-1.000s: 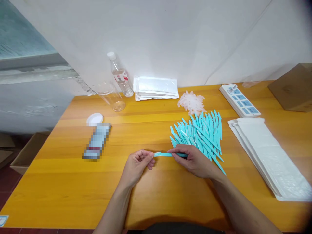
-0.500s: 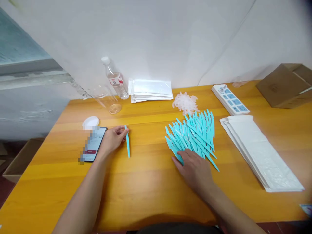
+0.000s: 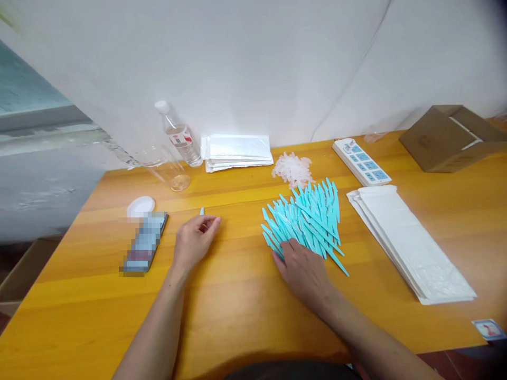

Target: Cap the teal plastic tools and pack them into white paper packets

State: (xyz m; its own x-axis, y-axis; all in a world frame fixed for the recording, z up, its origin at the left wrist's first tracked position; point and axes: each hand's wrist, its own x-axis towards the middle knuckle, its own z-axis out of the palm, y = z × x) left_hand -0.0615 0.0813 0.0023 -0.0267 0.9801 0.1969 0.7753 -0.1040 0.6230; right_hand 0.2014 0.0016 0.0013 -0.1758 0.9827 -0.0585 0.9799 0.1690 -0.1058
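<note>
Many flat turquoise pieces with pointed ends lie in a fanned pile on the wooden table. My right hand rests at the pile's near left edge, fingers bent down onto the pieces; its fingertips are partly hidden. Further left, my left hand is over the table with thumb and fingers drawn together, and what they hold, if anything, is hidden. The tip of a single turquoise piece shows just beyond this hand, the rest covered by it. Small whitish translucent pieces are heaped behind the pile.
A phone, a white lid, a clear jar and a bottle stand or lie left. White packets lie at the wall. Rightward are a power strip, long white packets and a cardboard box.
My left hand has moved right, over the single turquoise piece, which now lies mostly covered. The view has shifted slightly. My right hand stays at the pile's edge.
</note>
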